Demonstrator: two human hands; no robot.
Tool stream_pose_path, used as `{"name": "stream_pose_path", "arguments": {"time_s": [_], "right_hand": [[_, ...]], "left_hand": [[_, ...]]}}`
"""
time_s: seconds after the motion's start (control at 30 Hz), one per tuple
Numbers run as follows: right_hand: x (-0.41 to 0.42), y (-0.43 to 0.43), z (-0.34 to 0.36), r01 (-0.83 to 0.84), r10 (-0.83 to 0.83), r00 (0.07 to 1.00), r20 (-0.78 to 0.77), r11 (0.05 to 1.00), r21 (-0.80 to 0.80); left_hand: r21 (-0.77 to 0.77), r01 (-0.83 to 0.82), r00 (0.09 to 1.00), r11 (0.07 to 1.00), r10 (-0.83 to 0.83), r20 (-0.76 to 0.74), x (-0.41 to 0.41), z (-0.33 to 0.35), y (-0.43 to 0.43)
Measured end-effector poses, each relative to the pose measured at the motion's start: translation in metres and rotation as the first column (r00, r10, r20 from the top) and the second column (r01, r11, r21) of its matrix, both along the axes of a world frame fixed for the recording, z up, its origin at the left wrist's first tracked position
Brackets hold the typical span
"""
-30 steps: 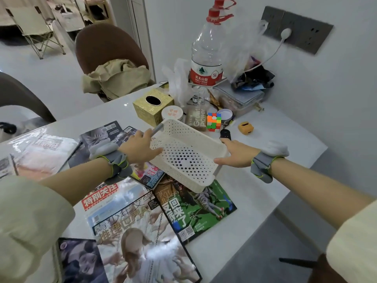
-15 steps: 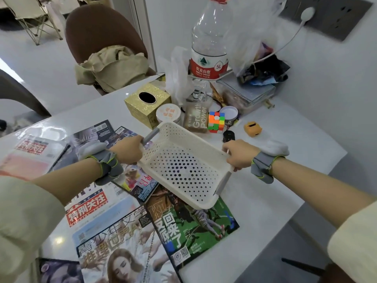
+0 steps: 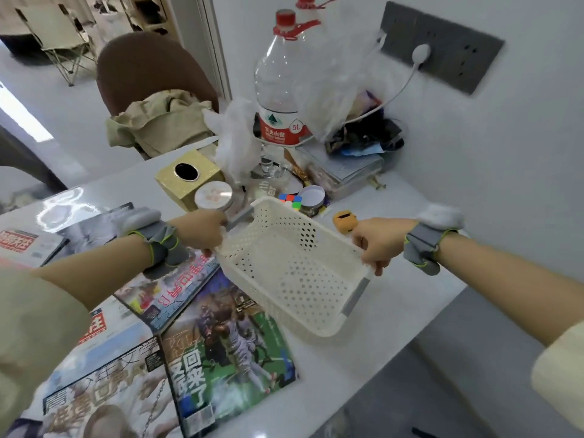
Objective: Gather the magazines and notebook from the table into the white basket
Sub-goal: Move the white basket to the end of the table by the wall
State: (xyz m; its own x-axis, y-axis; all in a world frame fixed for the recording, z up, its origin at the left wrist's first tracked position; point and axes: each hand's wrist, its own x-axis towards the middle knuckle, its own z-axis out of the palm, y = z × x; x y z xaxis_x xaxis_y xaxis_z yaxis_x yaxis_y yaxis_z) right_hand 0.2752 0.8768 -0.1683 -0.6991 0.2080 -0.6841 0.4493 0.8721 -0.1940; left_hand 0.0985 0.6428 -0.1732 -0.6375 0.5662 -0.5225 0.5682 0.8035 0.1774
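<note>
I hold the empty white perforated basket [image 3: 294, 270] by both ends. My left hand [image 3: 202, 230] grips its far-left rim and my right hand [image 3: 377, 245] grips its right rim. The basket is tilted, partly over a green football magazine [image 3: 234, 358]. Several more magazines lie on the white table [image 3: 395, 311] to the left: one with red and blue print [image 3: 170, 289] under my left wrist, a large one with a woman's face [image 3: 104, 399] at the near edge, a grey one [image 3: 88, 229] and a red-titled one [image 3: 22, 245] farther left. I cannot pick out a notebook.
Behind the basket stand a gold tissue box [image 3: 189, 178], a round white tin [image 3: 213, 196], a colour cube [image 3: 290, 200], a big water bottle [image 3: 281, 90], plastic bags and a cluttered box. A small orange object [image 3: 344, 221] lies near my right hand. A brown chair [image 3: 151, 77] holds cloth.
Both hands have carried the basket a little to the right and away from me, uncovering more of the green magazine. The view has tilted up slightly.
</note>
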Motion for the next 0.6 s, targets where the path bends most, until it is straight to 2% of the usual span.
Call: {"name": "stream_pose_path", "arguments": {"time_s": [0.27, 0.4, 0.6], "right_hand": [[0.062, 0.107, 0.004, 0.088, -0.089, 0.996, 0.031, 0.995, 0.055], [0.089, 0.148, -0.004, 0.172, -0.175, 0.983, 0.049, 0.983, 0.058], [0.115, 0.196, -0.022, 0.264, -0.270, 0.962, 0.032, 0.957, 0.122]], "left_hand": [[0.107, 0.070, 0.996, 0.992, -0.077, 0.055, 0.033, -0.012, 0.130], [0.090, 0.118, 0.992, 0.989, -0.122, 0.043, 0.051, -0.023, 0.188], [0.128, 0.108, 0.983, 0.986, -0.124, 0.131, 0.058, -0.042, 0.255]]}}
